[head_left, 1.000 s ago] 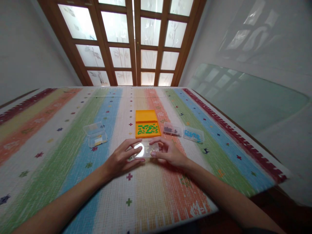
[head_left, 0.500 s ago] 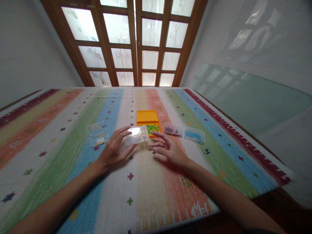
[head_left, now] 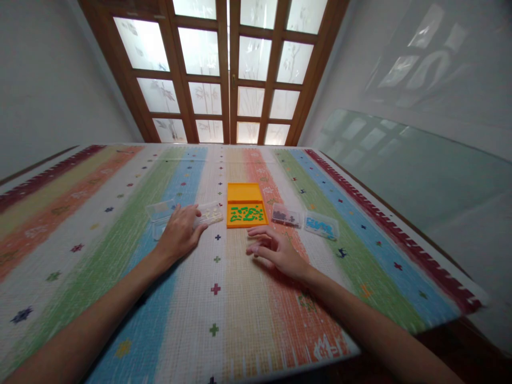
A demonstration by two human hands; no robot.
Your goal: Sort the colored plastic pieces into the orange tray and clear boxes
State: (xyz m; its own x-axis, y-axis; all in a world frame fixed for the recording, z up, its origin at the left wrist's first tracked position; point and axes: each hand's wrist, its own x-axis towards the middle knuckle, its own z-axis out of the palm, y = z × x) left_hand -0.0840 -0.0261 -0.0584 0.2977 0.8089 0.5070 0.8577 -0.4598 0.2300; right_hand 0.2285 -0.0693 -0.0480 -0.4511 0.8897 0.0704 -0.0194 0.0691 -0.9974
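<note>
My left hand (head_left: 181, 232) is closed on the left end of a clear plastic box (head_left: 212, 214) with small pale pieces in it; the fingers cover that end. The box sits low at the cloth, left of an orange case (head_left: 228, 214). That case lies with its lid folded back, and several small green pieces (head_left: 248, 213) are scattered inside. My right hand (head_left: 277, 250) holds nothing, its fingers loosely bent and apart, just in front of the case's right corner.
Partly behind my left hand is an opened clear box (head_left: 159, 209). Right of the case lie a clear box with dark pieces (head_left: 286, 215) and another with blue pieces (head_left: 321, 225). A striped cloth (head_left: 240, 298) covers the table. Glazed wooden doors (head_left: 232, 80) stand beyond.
My left hand has carried the clear box with pale pieces left and down, away from the front of the orange case. The green pieces now show fully. My right hand has barely moved.
</note>
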